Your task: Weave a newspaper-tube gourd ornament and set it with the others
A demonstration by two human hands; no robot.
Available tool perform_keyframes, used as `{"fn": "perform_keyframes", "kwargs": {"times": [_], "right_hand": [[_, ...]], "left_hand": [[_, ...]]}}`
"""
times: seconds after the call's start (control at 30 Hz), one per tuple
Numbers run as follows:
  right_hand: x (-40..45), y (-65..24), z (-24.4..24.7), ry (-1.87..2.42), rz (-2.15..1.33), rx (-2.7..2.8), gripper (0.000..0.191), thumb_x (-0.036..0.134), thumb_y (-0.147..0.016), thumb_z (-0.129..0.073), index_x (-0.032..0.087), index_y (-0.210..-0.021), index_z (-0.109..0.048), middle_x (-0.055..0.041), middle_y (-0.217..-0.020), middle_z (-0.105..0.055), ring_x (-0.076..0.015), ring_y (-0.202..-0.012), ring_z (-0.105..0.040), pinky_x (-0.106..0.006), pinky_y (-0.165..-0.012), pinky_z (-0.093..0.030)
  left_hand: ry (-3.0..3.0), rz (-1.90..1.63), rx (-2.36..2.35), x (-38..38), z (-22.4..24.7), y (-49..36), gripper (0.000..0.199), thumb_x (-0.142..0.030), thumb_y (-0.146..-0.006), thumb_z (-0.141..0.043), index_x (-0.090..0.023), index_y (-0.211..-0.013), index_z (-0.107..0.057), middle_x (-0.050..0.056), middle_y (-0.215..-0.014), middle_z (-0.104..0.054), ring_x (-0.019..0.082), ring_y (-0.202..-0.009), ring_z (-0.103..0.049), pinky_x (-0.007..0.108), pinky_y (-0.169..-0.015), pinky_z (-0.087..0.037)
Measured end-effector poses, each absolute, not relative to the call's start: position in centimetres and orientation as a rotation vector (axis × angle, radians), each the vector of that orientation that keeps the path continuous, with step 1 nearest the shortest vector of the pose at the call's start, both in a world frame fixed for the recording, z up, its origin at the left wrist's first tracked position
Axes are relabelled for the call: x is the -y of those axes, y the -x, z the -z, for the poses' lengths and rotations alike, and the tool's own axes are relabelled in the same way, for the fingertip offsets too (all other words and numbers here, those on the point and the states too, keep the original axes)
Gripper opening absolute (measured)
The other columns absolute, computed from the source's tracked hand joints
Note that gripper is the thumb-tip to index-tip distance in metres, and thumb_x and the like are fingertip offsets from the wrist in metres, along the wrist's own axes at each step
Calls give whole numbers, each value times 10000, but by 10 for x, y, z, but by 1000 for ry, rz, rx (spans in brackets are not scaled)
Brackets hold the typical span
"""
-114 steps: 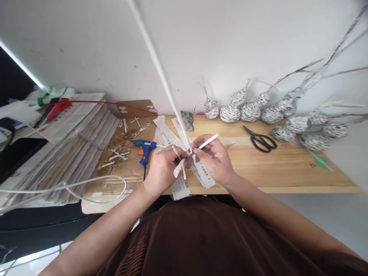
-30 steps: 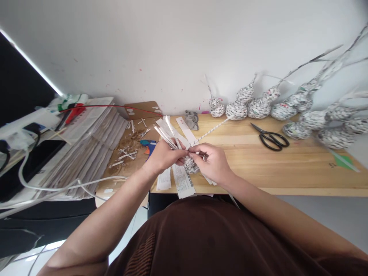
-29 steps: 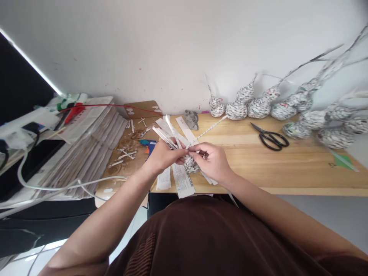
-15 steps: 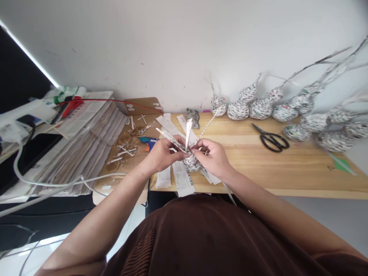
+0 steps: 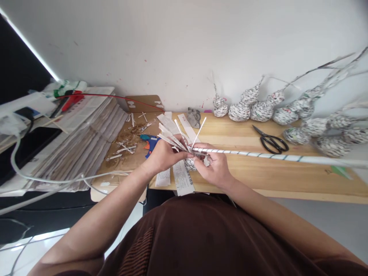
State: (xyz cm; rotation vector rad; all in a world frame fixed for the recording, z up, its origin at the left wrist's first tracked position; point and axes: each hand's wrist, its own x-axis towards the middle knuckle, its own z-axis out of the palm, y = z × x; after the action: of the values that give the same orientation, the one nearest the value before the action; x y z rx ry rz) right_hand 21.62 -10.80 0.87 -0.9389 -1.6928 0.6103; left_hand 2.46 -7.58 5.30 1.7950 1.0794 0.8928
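A small round piece woven from rolled newspaper (image 5: 190,164) is between my hands, partly covered by fingers. Several short paper stakes (image 5: 176,136) fan up from its top. My left hand (image 5: 166,155) pinches the weave at the base of the stakes, thumb pointing right. My right hand (image 5: 214,167) is closed at the right side of the piece, fingers curled where a long rolled paper tube (image 5: 253,154) meets the weave. The tube runs right across the fingers and over the table. Flat newspaper strips (image 5: 183,180) lie beneath the piece.
Black scissors (image 5: 271,142) lie on the wooden table (image 5: 244,172). Several woven gourd shapes (image 5: 239,111) line the wall. At left are a blue glue gun (image 5: 151,142), paper scraps (image 5: 126,147), a newspaper stack (image 5: 99,132) and white cables (image 5: 57,184). A grey lump (image 5: 194,117) sits behind.
The long paper tube now stretches out to the right across my right hand; earlier it pointed up and away. The stakes are fanned wider. Both hands stay at the weave.
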Motion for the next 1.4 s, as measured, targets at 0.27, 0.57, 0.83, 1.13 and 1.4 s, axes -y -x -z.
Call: {"fn": "perform_keyframes", "kwargs": {"times": [0.27,0.57,0.83,1.13,1.4], "right_hand": [[112,-216,-11,1021,-610,1657,168,196,-842,-697,243,-1001,-721,-33,-959,-778,-184,-801,-724,-310,-773,-579],[113,-213,-15,1048,-603,1637,75,228,-895,-661,240,-935,-724,-31,-922,-778,-196,-841,-730,-314,-791,-569],[115,-209,-10,1132,-685,1576,91,282,-891,-652,231,-941,-708,-31,-865,-757,-181,-750,-703,-281,-687,-560],[117,-209,-11,1100,-760,1553,88,271,-879,-669,225,-939,-714,-34,-886,-772,-172,-732,-707,-274,-684,-566],[119,-208,-5,1044,-767,1549,49,242,-864,-698,238,-905,-724,-50,-996,-791,-208,-870,-747,-321,-805,-600]], "left_hand": [[-1671,-885,-1039,80,-54,-24,320,-369,-726,-859,-158,-790,-627,-8,-678,-650,118,-611,-618,218,-563,-493],[-1560,-875,-972,84,-56,-26,367,-493,-825,-759,-158,-837,-610,-2,-686,-640,109,-610,-631,221,-587,-560],[-1529,-855,-977,88,-57,-23,413,-537,-817,-758,-159,-830,-592,4,-685,-656,118,-625,-657,230,-615,-575],[-1419,-896,-1098,92,-63,-29,381,-510,-804,-758,-144,-851,-663,28,-738,-688,150,-646,-681,274,-630,-594],[-1668,-946,-1084,89,-71,-32,200,-350,-838,-711,-155,-848,-751,63,-825,-774,191,-768,-706,303,-742,-562]]}}
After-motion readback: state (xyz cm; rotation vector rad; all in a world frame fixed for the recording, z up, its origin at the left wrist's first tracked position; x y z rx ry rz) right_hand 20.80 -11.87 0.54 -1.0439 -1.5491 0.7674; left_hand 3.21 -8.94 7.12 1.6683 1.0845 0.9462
